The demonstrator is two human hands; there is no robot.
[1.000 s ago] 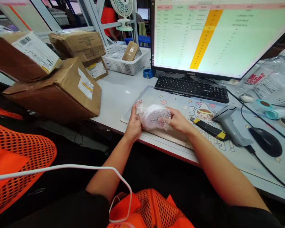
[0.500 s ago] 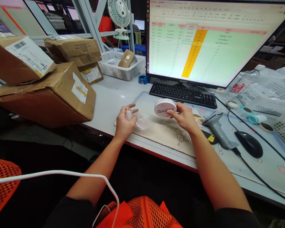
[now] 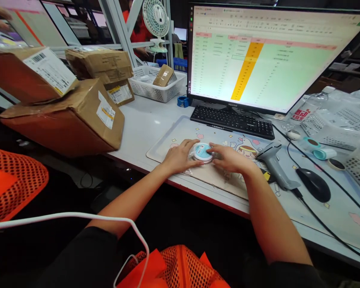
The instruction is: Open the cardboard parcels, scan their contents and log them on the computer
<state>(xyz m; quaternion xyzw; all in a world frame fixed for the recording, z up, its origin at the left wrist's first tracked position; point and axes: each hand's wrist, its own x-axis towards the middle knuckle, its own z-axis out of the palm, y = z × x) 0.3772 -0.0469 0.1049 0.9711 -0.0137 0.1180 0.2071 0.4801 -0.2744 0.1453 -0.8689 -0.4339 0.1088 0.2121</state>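
Note:
A round, flat white case [image 3: 203, 151] lies low over the desk mat with its blue label side up. My left hand [image 3: 180, 157] grips its left edge, thumb in front and fingers behind. Crumpled clear plastic wrap [image 3: 188, 171] shows under that hand and around the case. On the other edge, my right hand [image 3: 229, 157] pinches the case, one fingertip resting on the label. Whether the case sits inside the wrap or only against it, I cannot tell.
A grey barcode scanner [image 3: 276, 166] and a black mouse [image 3: 314, 185] stand to the right. Behind are a keyboard [image 3: 231, 122] and a monitor [image 3: 267, 60]. Cardboard boxes [image 3: 63, 116] are stacked at left. A white cable [image 3: 78, 216] crosses in front of my left arm.
The case has come down and left from my raised right hand and turned from its lettered face to its blue label. My left hand has moved right with the wrap and now grips the case.

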